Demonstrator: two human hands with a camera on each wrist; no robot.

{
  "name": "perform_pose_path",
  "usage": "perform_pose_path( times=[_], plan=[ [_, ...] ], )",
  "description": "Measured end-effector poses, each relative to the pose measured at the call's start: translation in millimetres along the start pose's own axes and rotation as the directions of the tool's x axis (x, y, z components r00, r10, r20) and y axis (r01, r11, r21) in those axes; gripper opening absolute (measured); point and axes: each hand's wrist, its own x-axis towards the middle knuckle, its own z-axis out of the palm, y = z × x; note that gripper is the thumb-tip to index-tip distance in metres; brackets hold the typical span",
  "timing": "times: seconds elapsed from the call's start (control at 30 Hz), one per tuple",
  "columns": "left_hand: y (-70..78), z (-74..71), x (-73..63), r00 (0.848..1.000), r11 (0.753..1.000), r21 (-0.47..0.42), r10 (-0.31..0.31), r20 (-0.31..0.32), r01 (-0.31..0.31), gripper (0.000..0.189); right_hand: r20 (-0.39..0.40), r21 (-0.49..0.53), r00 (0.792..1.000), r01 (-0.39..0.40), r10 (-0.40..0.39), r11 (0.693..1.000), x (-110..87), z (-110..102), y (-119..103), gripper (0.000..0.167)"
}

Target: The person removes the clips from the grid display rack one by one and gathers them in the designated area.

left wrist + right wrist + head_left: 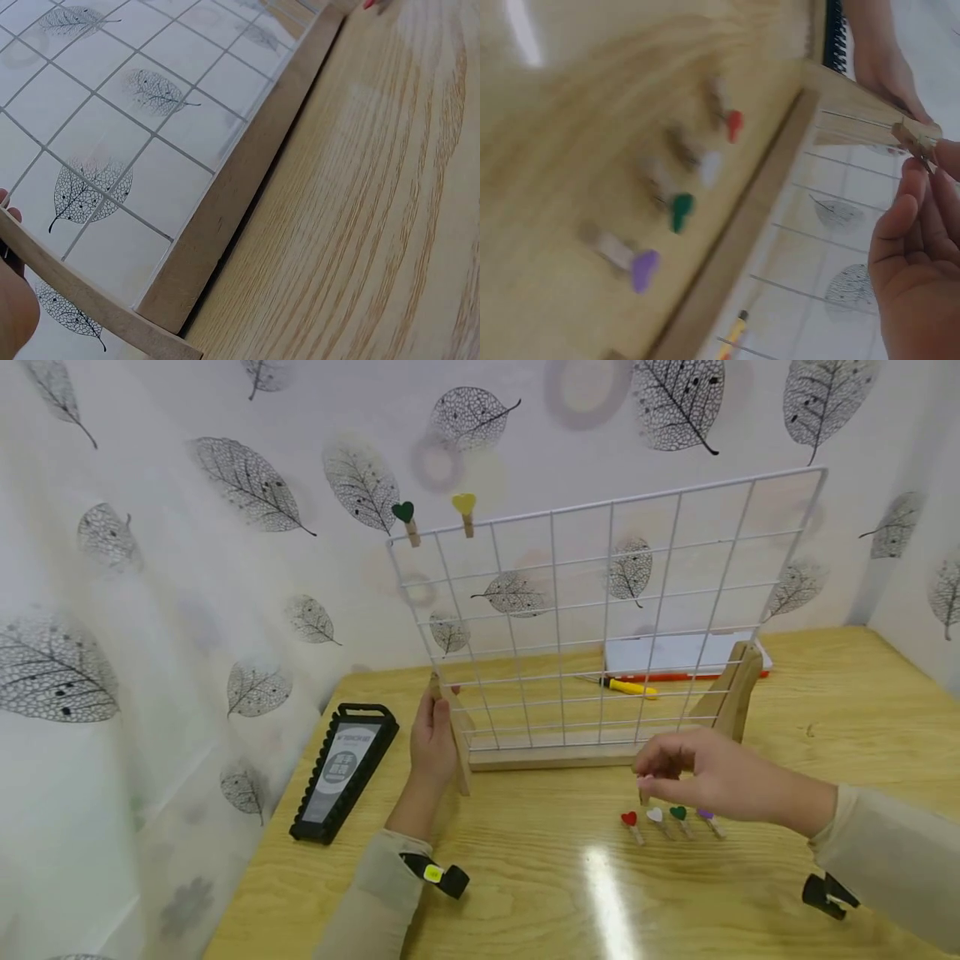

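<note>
My left hand [435,747] grips the left wooden foot [90,292] of a white wire grid panel [611,503], which stands on a wooden base [555,761]. My right hand [701,772] pinches a small wooden clothespin [909,141] between thumb and fingers, in front of the base's right part; its decoration is mostly hidden. Clipped to the grid's top left are a green heart clothespin [402,512] and a yellow heart one [464,503]. Below my right hand, clothespins with red [629,818], white [655,815], green [678,813] and purple [645,270] hearts lie in a row.
On the left of the wooden table [525,877] lies a black slotted holder [345,772] with a printed card. Behind the grid are a yellow-handled screwdriver [630,688] and a white case [675,656] with a red edge. A leaf-print covering hangs at the back.
</note>
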Motion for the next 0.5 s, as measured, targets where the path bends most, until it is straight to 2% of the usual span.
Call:
perform_pose_path(
  times=[0.2, 0.3, 0.5],
  plan=[
    [0.3, -0.4, 0.6, 1.000, 1.000, 0.006, 0.000, 0.000, 0.000, 0.051, 0.111, 0.082, 0.992, -0.075, 0.065, 0.994, -17.9, 27, 20, 0.003],
    [1.7, -0.5, 0.4, 1.000, 1.000, 0.017, -0.006, 0.008, 0.006, 0.054, 0.155, 0.102, 0.983, -0.118, 0.102, 0.988, -23.3, 38, 26, 0.005],
    [5.9, 0.1, -0.5, 1.000, 1.000, 0.016, 0.006, 0.018, -0.006, 0.053, 0.182, 0.046, 0.976, -0.127, 0.116, 0.991, -29.9, 53, 33, 0.006]
  ],
)
